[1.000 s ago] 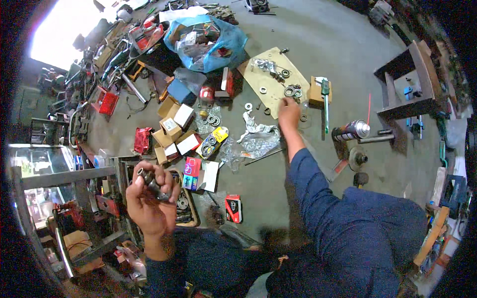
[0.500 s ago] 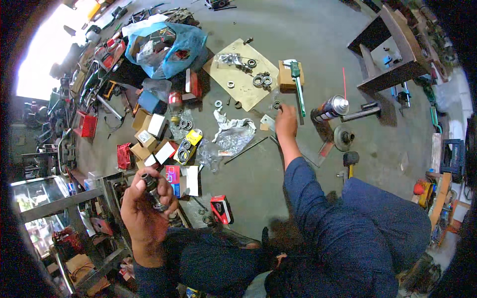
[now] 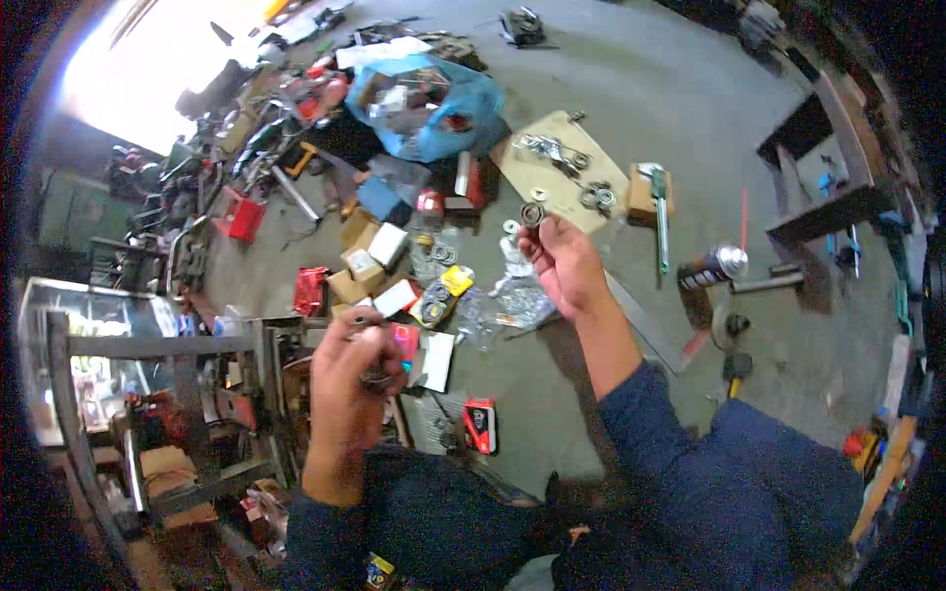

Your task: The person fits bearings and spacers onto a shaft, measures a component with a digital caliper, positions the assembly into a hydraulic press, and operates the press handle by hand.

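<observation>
While pinching a small ring [image 3: 532, 214] at the fingertips of the right hand [image 3: 570, 264], holding it raised above the floor [image 3: 537, 394], appearing just left of a tan board [image 3: 593, 158] with bearings [image 3: 597, 197] on it. Also curling the left hand [image 3: 345, 384] tightly around a dark metal part [image 3: 375, 376], hiding most of it, so being unable to tell its full shape. Seeing between the hands, on the floor, a yellow pack [image 3: 453, 282] and some clear wrap [image 3: 527, 300]. Seeing farther right a caliper [image 3: 661, 231] lying across a carton [image 3: 641, 202], and near it a spray can [image 3: 716, 266].
</observation>
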`<state>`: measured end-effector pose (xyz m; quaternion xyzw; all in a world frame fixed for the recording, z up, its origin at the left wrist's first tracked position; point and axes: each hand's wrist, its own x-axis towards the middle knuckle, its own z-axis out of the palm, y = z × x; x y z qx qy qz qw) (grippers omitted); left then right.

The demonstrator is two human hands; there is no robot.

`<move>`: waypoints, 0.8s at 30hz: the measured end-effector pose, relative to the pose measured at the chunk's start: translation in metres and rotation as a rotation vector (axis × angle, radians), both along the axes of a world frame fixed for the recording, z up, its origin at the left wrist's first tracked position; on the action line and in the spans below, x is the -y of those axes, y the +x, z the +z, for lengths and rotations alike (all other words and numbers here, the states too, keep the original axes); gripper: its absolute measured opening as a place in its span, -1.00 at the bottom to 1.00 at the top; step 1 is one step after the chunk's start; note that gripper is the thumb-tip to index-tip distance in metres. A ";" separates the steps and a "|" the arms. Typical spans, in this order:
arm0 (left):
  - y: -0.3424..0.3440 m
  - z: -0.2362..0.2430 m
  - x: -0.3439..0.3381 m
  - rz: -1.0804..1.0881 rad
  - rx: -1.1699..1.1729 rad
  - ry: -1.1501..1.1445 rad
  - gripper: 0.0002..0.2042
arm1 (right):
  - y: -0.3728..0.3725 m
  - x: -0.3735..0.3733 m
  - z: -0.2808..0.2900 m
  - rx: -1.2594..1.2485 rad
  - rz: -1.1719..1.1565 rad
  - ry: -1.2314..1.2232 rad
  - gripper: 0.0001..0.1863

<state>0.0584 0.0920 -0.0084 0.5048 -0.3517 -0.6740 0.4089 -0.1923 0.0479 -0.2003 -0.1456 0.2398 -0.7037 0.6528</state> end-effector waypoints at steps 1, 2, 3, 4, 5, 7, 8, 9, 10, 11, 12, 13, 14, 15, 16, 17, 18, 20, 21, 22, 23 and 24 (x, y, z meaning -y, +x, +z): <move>-0.001 -0.001 0.000 -0.006 0.046 -0.064 -0.82 | 0.012 -0.006 0.020 0.048 0.033 0.069 -0.79; -0.002 -0.001 -0.002 0.011 0.056 -0.059 -0.83 | 0.024 -0.012 0.039 0.151 0.102 -0.018 -0.76; -0.002 -0.001 -0.002 0.005 0.107 -0.081 -0.82 | 0.032 -0.016 0.055 0.123 0.179 -0.023 -0.70; -0.001 0.000 -0.002 -0.009 0.135 -0.100 -0.82 | 0.041 -0.021 0.069 0.128 0.195 -0.042 -0.70; -0.001 0.000 -0.004 0.022 0.163 -0.102 -0.81 | 0.047 -0.027 0.080 0.140 0.218 -0.020 -0.69; 0.003 0.002 -0.005 0.000 0.110 -0.127 -0.80 | 0.056 -0.034 0.096 0.196 0.273 0.003 -0.69; 0.006 0.003 -0.006 -0.001 0.067 -0.112 -0.80 | 0.059 -0.036 0.102 0.200 0.283 -0.007 -0.69; 0.008 0.005 -0.007 0.002 0.078 -0.135 -0.80 | 0.062 -0.038 0.106 0.206 0.304 -0.019 -0.70; 0.010 0.006 -0.008 0.007 0.086 -0.129 -0.80 | 0.064 -0.040 0.110 0.209 0.317 -0.015 -0.70; 0.012 0.006 -0.008 0.010 0.091 -0.123 -0.80 | 0.066 -0.041 0.112 0.225 0.317 0.028 -0.69; 0.013 0.007 -0.010 0.013 0.091 -0.128 -0.80 | 0.068 -0.041 0.114 0.234 0.328 -0.004 -0.69; 0.015 0.007 -0.010 0.026 0.089 -0.139 -0.80 | 0.070 -0.041 0.116 0.208 0.330 -0.012 -0.69; 0.015 0.008 -0.012 0.039 0.088 -0.147 -0.80 | 0.072 -0.042 0.118 0.184 0.333 -0.019 -0.68; 0.016 0.008 -0.012 0.042 0.089 -0.150 -0.80 | 0.075 -0.042 0.120 0.222 0.344 -0.038 -0.68; 0.017 0.009 -0.013 0.048 0.090 -0.149 -0.80 | 0.077 -0.041 0.122 0.210 0.340 -0.031 -0.68; 0.018 0.009 -0.014 0.057 0.080 -0.132 -0.80 | 0.079 -0.042 0.124 0.183 0.365 -0.042 -0.69; 0.019 0.010 -0.014 0.059 0.093 -0.148 -0.80 | 0.081 -0.042 0.125 0.140 0.377 -0.016 -0.69; 0.022 0.010 -0.014 0.050 0.109 -0.139 -0.80 | 0.086 -0.043 0.128 0.129 0.377 -0.063 -0.69; 0.023 0.010 -0.014 0.052 0.110 -0.138 -0.80 | 0.087 -0.044 0.129 0.122 0.355 -0.055 -0.69; 0.024 0.009 -0.013 0.052 0.104 -0.147 -0.80 | 0.089 -0.044 0.130 0.123 0.342 -0.047 -0.69; 0.025 0.009 -0.013 0.051 0.099 -0.156 -0.80 | 0.090 -0.045 0.130 0.117 0.334 -0.046 -0.69; 0.026 0.008 -0.012 0.052 0.100 -0.154 -0.80 | 0.091 -0.046 0.130 0.090 0.342 -0.044 -0.69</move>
